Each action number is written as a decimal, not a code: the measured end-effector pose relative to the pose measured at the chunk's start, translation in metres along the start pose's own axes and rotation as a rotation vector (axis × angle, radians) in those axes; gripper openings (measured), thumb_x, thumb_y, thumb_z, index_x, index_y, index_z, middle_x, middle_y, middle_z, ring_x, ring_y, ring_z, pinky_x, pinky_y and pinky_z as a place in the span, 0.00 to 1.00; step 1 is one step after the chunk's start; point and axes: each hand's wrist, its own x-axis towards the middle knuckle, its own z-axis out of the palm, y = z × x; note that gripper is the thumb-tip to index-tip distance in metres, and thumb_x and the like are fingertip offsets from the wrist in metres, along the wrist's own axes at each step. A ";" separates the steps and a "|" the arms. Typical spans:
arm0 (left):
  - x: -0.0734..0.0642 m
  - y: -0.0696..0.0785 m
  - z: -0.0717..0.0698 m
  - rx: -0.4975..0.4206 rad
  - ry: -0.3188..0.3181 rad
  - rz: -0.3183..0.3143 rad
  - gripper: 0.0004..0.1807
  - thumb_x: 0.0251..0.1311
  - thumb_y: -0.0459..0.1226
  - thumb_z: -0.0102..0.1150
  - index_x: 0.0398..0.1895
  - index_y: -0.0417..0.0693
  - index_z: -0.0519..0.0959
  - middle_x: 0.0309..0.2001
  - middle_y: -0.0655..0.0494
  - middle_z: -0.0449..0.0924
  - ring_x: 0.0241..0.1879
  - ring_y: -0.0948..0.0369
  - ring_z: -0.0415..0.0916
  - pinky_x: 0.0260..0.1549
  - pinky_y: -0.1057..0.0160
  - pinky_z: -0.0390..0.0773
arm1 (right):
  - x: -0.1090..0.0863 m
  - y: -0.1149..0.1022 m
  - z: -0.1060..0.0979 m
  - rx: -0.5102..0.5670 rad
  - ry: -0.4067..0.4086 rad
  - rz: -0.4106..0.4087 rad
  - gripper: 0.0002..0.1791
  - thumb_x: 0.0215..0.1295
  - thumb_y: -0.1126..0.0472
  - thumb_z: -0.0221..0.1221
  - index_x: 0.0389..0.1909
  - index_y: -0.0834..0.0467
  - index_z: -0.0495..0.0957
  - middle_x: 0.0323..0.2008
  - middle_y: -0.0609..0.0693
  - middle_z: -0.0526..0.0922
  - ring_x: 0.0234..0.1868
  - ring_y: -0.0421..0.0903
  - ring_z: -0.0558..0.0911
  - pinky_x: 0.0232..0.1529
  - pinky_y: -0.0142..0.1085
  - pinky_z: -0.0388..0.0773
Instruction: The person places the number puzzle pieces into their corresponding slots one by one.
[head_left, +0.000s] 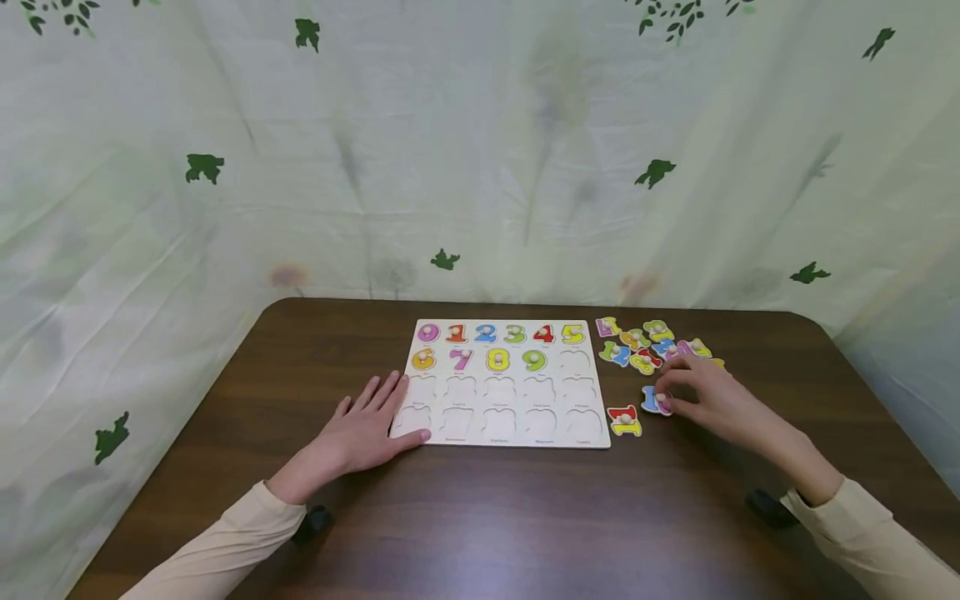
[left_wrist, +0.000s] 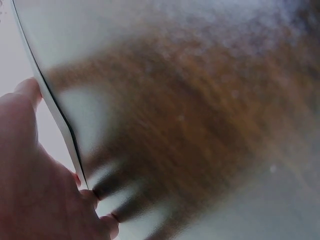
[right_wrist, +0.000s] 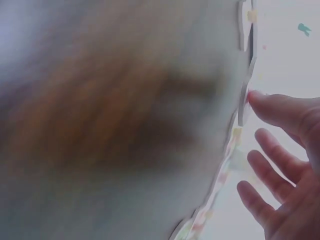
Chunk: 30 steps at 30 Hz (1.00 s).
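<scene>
A white number puzzle board [head_left: 499, 444] lies on the table. Its top row and most of the second carry coloured number pieces with knobs; the lower outlines hold none. My left hand [head_left: 367, 429] rests with spread fingers on the board's left edge, its thumb near the front corner. To the right of the board, the thumb and index finger of my right hand [head_left: 712, 400] pinch the knob of a blue and purple number piece [head_left: 649, 399]. The right wrist view shows the thumb at that knob, the other fingers loosely bent. A red and yellow number piece [head_left: 624, 421] lies beside the board's corner.
Several more number pieces [head_left: 632, 339] lie clustered beyond my right hand, some partly covered by it. The brown table [head_left: 495, 517] ends at a pale curtain [head_left: 480, 167] with green leaf shapes.
</scene>
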 end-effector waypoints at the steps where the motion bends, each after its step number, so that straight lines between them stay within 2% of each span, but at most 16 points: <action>1: 0.000 0.001 -0.001 0.004 -0.003 -0.003 0.60 0.54 0.76 0.41 0.79 0.47 0.45 0.79 0.46 0.40 0.76 0.44 0.36 0.65 0.31 0.42 | 0.005 -0.001 0.001 0.005 0.005 -0.016 0.13 0.51 0.68 0.73 0.33 0.49 0.83 0.42 0.48 0.78 0.47 0.50 0.74 0.50 0.50 0.71; 4: -0.001 0.003 -0.003 0.002 -0.012 -0.005 0.59 0.56 0.74 0.43 0.79 0.46 0.45 0.78 0.45 0.40 0.76 0.43 0.37 0.64 0.30 0.42 | 0.019 -0.004 0.005 0.018 0.006 -0.035 0.12 0.53 0.68 0.72 0.33 0.50 0.83 0.43 0.49 0.78 0.48 0.52 0.74 0.52 0.51 0.68; 11: -0.001 0.002 -0.003 0.015 -0.021 -0.017 0.59 0.55 0.76 0.41 0.80 0.47 0.43 0.79 0.47 0.39 0.76 0.44 0.36 0.65 0.32 0.42 | 0.055 -0.015 0.012 0.064 -0.020 -0.018 0.08 0.57 0.66 0.70 0.35 0.52 0.84 0.46 0.53 0.77 0.48 0.52 0.75 0.47 0.48 0.73; 18: -0.002 0.003 -0.004 0.005 -0.014 -0.002 0.59 0.56 0.75 0.42 0.79 0.46 0.45 0.78 0.45 0.41 0.76 0.43 0.37 0.65 0.31 0.42 | 0.087 -0.027 0.018 0.065 -0.086 -0.004 0.07 0.60 0.63 0.69 0.38 0.53 0.85 0.51 0.56 0.76 0.54 0.57 0.72 0.53 0.52 0.71; 24: -0.004 0.007 -0.009 0.016 -0.029 -0.014 0.57 0.58 0.73 0.44 0.79 0.46 0.45 0.79 0.45 0.40 0.76 0.43 0.37 0.65 0.32 0.43 | 0.106 -0.030 0.025 0.012 -0.121 -0.012 0.07 0.59 0.63 0.70 0.38 0.53 0.85 0.51 0.57 0.76 0.53 0.56 0.72 0.53 0.51 0.72; 30: -0.004 0.007 -0.009 0.029 -0.028 -0.018 0.56 0.59 0.72 0.44 0.79 0.46 0.45 0.78 0.45 0.41 0.76 0.43 0.38 0.65 0.32 0.44 | 0.116 -0.030 0.033 -0.015 -0.145 -0.027 0.06 0.59 0.64 0.70 0.37 0.53 0.85 0.52 0.58 0.76 0.52 0.57 0.72 0.52 0.52 0.73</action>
